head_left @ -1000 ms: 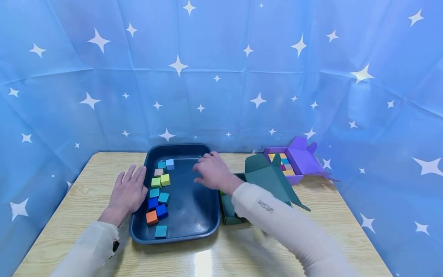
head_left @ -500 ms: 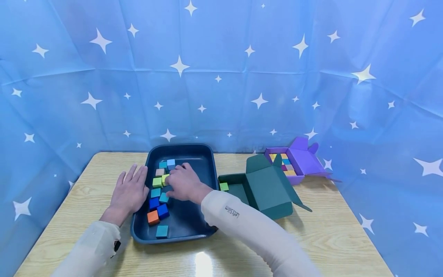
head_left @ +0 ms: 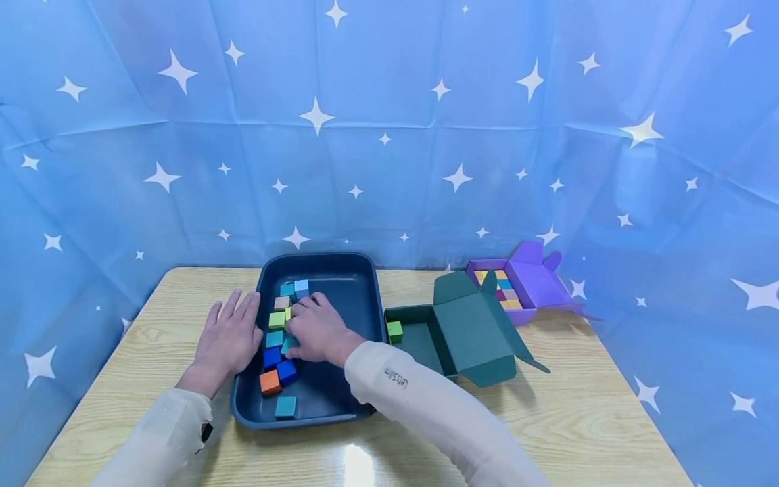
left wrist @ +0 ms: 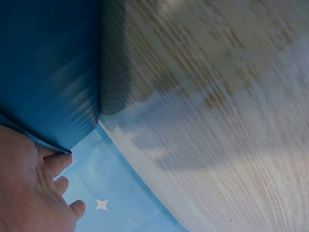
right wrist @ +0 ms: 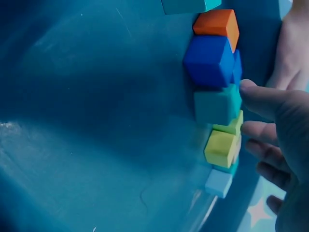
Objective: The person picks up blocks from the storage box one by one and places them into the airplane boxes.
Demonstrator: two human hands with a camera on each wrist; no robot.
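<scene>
A dark blue tray (head_left: 343, 297) on the table holds coloured cubes along its left side. Straight fingers of my left hand (head_left: 228, 341) rest against the tray's left rim. My right hand (head_left: 319, 331) hovers over the cubes, partly covering a teal cube (right wrist: 215, 106) and a yellow cube (right wrist: 220, 149). In the right wrist view its thumb and fingers are spread beside these cubes, and nothing is held. Dark blue cubes (head_left: 287, 372) and an orange cube (head_left: 270, 383) lie nearer the front. A light blue cube (head_left: 301, 289) sits at the back.
Right of the tray stands a dark green box (head_left: 477, 331), lid folded open, with one bright green cube (head_left: 395, 331) in its back left corner. Behind it, an open purple box (head_left: 518, 316) holds several cubes. A starry blue curtain (head_left: 389, 196) borders the table.
My right hand has swung left from the tray's right rim to the cubes, uncovering the bright green cube in the green box. My left hand stays in place.
</scene>
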